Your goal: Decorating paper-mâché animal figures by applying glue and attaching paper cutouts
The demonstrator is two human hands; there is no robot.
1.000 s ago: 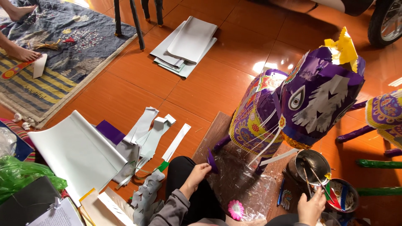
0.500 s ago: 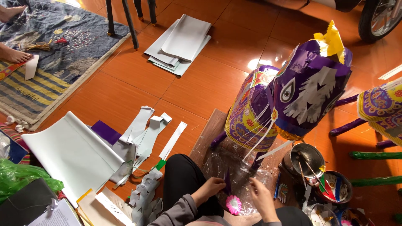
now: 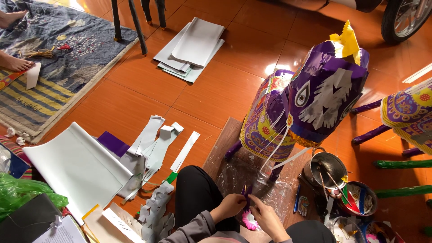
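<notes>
orange floor (image 3: 148,96); hands (image 3: 249,211) pinch purple paper (image 3: 246,191).

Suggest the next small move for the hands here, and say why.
Probably lift the small purple piece toward the purple paper horse: the left hand and right hand pinch it together just below the figure, above a pink paper flower.

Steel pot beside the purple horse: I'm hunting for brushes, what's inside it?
Inside the pot, a few thin sticks lean against the rim; their lower ends and any contents are hidden.
</notes>
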